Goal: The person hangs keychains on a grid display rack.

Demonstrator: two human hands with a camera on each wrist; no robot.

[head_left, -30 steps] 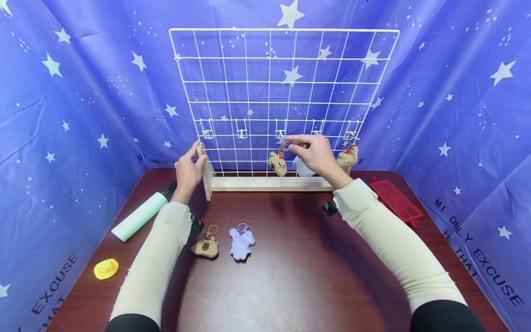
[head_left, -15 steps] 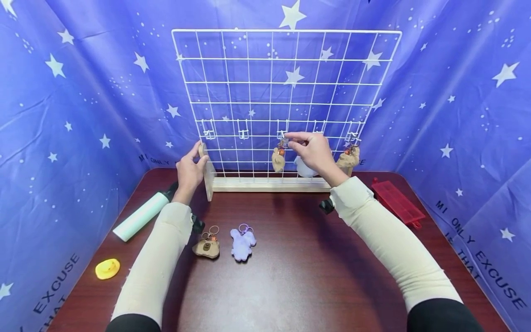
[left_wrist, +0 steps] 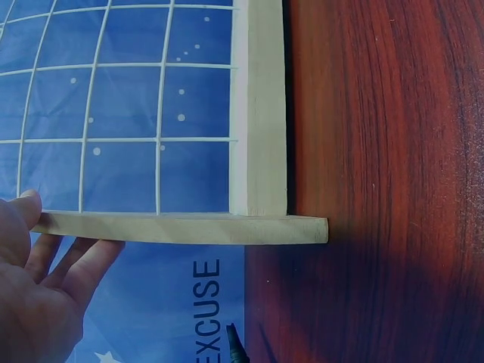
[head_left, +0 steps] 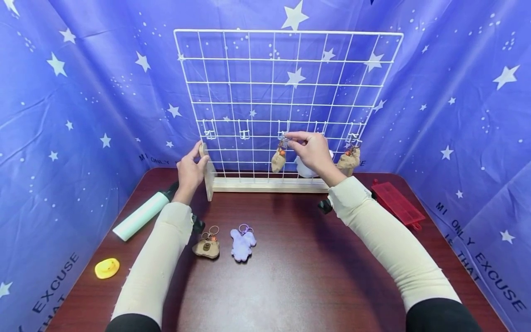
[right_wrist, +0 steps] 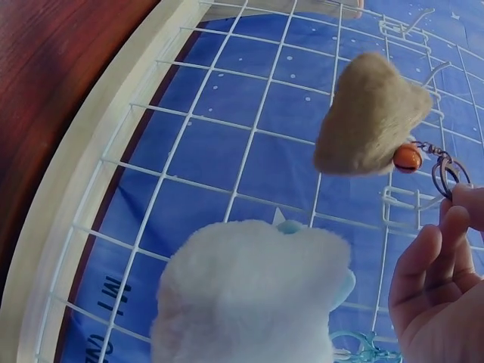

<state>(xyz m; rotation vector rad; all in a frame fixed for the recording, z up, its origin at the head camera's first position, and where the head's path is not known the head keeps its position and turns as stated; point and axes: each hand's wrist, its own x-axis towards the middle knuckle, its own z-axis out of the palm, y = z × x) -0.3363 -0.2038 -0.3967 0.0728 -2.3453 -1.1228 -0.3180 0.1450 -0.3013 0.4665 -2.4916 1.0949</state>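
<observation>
My right hand [head_left: 312, 150] pinches the metal ring [right_wrist: 448, 175] of a brown plush keychain [head_left: 278, 162] with an orange bell [right_wrist: 407, 157]. The plush dangles in front of the white wire grid [head_left: 271, 84], its ring close to the middle hook [head_left: 282, 134]. My left hand [head_left: 191, 171] grips the grid's wooden side leg [left_wrist: 181, 228], thumb on one side and fingers on the other. A white plush keychain [right_wrist: 249, 291] hangs beside the right hand, partly hidden by it in the head view. Another brown plush keychain [head_left: 349, 159] hangs from the rightmost hook.
On the table lie a brown plush keychain [head_left: 206, 248] and a lilac one [head_left: 242, 244]. A mint-green cylinder [head_left: 141, 216] and a small yellow hat [head_left: 107, 268] are at left, a red plastic box [head_left: 398, 203] at right. Two bare hooks [head_left: 244, 134] are on the grid's left part.
The brown plush in my right hand has turned and swung slightly, while the hand stays near the middle hook. My left hand keeps its grip on the wooden leg.
</observation>
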